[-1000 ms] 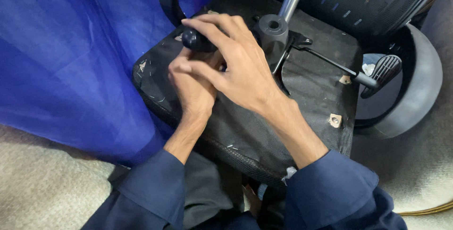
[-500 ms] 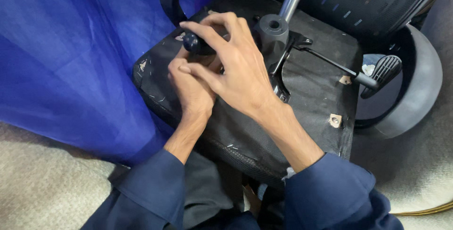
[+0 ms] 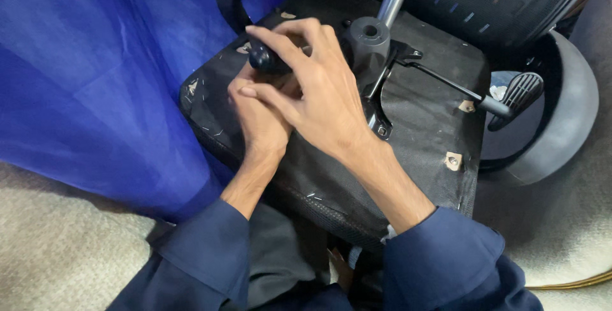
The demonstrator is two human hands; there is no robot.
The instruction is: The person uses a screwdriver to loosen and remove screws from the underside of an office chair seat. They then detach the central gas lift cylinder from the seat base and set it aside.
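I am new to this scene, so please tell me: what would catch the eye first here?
Both hands meet at the centre: the right hand lies over the left hand, gripping a dark round handle on the upturned chair seat. A bright blue cloth fills the left side.

Gas column blocking rt; blue cloth lt.

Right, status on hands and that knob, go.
Right hand fingers on dark knob. Left hand tucked beneath, grip unclear. Knob sits on upturned seat. Lever off right, clear.
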